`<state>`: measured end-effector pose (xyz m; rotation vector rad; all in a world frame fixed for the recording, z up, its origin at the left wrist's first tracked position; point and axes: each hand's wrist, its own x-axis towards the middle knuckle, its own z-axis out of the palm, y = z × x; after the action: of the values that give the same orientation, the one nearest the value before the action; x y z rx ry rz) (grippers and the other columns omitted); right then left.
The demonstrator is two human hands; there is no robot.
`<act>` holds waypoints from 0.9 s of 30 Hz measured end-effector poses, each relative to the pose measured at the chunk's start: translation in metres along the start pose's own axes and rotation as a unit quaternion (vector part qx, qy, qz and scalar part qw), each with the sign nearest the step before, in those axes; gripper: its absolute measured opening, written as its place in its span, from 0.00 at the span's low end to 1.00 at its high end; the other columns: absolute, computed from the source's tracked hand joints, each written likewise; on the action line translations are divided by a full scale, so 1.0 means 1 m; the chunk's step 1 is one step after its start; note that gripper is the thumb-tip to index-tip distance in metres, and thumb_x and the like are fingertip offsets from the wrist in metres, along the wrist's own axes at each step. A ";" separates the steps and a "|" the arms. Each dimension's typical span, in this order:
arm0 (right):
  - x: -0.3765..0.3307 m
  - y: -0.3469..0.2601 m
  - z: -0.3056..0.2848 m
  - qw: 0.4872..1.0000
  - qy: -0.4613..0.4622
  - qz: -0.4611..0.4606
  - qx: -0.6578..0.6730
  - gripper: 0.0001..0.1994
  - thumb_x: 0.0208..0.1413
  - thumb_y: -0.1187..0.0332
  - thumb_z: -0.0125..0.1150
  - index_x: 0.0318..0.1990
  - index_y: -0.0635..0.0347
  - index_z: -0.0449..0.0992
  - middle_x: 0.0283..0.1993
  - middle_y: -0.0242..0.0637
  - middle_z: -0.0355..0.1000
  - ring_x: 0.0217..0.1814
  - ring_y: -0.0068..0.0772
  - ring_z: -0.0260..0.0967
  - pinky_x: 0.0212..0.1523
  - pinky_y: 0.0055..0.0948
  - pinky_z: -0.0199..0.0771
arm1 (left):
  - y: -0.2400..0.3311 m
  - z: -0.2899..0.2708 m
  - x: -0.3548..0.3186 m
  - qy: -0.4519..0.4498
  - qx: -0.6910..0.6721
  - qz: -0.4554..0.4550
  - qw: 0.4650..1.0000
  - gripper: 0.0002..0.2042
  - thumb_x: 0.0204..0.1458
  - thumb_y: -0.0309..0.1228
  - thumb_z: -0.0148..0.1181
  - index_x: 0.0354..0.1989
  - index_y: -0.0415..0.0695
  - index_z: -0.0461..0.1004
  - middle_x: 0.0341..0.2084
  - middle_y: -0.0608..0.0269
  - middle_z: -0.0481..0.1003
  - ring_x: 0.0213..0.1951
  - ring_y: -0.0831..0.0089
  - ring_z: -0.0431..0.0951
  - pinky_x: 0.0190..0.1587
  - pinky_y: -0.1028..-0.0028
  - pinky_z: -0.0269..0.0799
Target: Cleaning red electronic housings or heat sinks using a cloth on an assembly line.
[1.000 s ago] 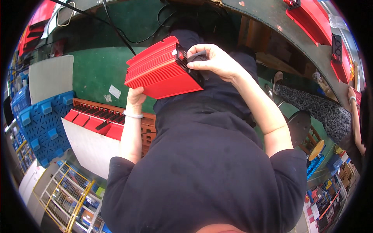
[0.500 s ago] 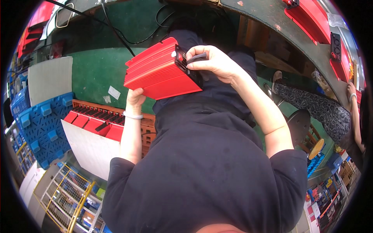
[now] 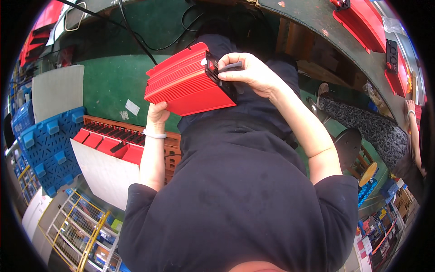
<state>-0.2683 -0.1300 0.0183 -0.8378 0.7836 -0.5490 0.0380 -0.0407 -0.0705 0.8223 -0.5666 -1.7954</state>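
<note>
Strip (image 3: 234,66) part-masked by right fingers (image 3: 232,56), left hand (image 3: 158,114) part-hidden by red case (image 3: 186,84)

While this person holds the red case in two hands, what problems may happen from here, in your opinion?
The left hand shows only at the lower left corner of the case, so the case might tip or slide toward the floor.

The right hand seems to pinch the dark piece just with fingertips, so it might slip out.

A black cable runs behind the case in this view; if near enough, it might snag.
</note>
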 end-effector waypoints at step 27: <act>-0.002 0.001 -0.005 0.999 -0.012 0.035 0.027 0.10 0.43 0.73 0.68 0.34 0.60 0.75 0.30 0.28 0.72 0.33 0.17 0.67 0.38 0.18 0.67 | -0.001 -0.006 0.001 0.001 -0.004 -0.009 1.000 0.40 0.34 0.28 0.73 0.60 0.41 0.61 0.55 0.56 0.68 0.58 0.59 0.66 0.62 0.61 0.61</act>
<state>-0.2729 -0.1298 0.0160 -0.7628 0.7704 -0.4957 0.0412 -0.0415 -0.0754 0.8245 -0.5517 -1.8122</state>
